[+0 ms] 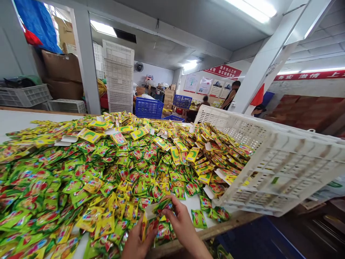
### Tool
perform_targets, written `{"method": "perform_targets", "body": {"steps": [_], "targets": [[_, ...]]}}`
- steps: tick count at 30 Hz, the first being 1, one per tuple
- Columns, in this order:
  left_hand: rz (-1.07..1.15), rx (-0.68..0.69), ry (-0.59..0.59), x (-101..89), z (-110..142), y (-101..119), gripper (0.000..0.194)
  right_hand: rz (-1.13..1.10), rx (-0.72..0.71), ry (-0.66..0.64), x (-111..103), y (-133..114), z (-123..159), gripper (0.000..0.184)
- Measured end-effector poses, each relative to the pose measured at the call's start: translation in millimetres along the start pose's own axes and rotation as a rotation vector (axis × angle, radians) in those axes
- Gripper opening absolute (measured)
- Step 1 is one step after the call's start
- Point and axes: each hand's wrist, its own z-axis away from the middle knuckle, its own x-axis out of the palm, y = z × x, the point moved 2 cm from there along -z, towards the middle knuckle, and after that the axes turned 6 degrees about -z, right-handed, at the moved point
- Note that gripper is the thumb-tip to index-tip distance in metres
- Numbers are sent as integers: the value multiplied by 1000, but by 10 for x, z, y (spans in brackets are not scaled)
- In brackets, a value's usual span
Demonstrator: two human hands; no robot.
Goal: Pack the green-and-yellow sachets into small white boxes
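Note:
My left hand (140, 237) is closed round a small yellow cardboard box (145, 227) whose white flap stands open. Between the thumb and fingers of my right hand (179, 219) is a green candy packet (165, 205), held at the mouth of the box. Whether part of the packet is inside the box cannot be made out. All around lies a broad heap of shiny green packets (88, 176), with yellow packets (104, 216) mixed in near the front. Flat yellow boxes (138, 133), some with white flaps out, lie across the top and back of the heap.
A white plastic crate (258, 180) lies tipped at the right table edge, boxes spilling from its mouth. Below that edge is a blue surface (258, 237). Stacked white crates (118, 75), a blue crate (149, 108) and a pillar (87, 61) stand behind the table. Other people (232, 94) are farther back.

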Motion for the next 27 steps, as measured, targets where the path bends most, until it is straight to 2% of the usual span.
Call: {"method": "perform_targets", "body": {"steps": [5,10,15,20,24,27], "targets": [[-15,34,-43,-7,-23,-5,47,150,-59,-33,7,-55,-1,22],[-38,38,-102,-9,-51,-41,47,157,-105,-59,62,-98,-20,23],[-13,75,-77,0,-52,-27,46,165,-103,-51,80,-83,-21,23],[-69,27,-90,-7,-55,-48,48,137,-85,-4,63,-73,-12,19],[-46,28,-93,-5,-57,-104,50,200,-110,-48,69,-55,-27,22],[-47,3,-43,1,-64,-161,51,202,-120,-37,45,-40,-42,22]]}}
